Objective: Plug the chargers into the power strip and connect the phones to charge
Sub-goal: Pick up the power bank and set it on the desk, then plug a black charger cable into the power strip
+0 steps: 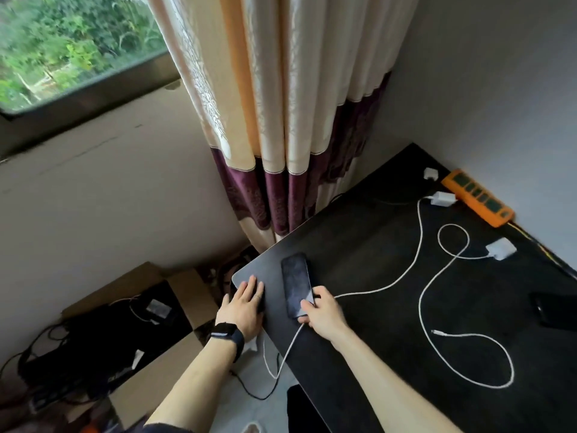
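Your right hand (321, 310) grips the near end of the phone (295, 284), with the fingers curled over the screen edge. Your left hand (246, 303) lies flat and empty on the corner of the worktop (359, 245), lower centre of the frame. The phone lies face up, just beside that corner.

Hazards:
1. A white cable (420, 232) runs from under your right hand to a charger (441, 198) just beside the orange power strip (477, 196), upper right. A loop of white cable hangs off the worktop edge below the phone. Your hand covers the connector, so it cannot be told whether it is seated. A snag on that loop could drag the phone off the edge toward the cardboard box (162, 370).
2. No charger appears to be seated in the power strip. Until one is, no phone charges.
3. The second cable (419, 307) lies in crossing loops at right centre, with its free connector on the worktop. A careless pull may drag the second charger (499, 248) or tangle both cables.
4. The second phone (552, 309) lies at the right frame edge, unconnected.

Markings: no brand, label or writing is legible on any item. The watch (224, 334) face is dark.
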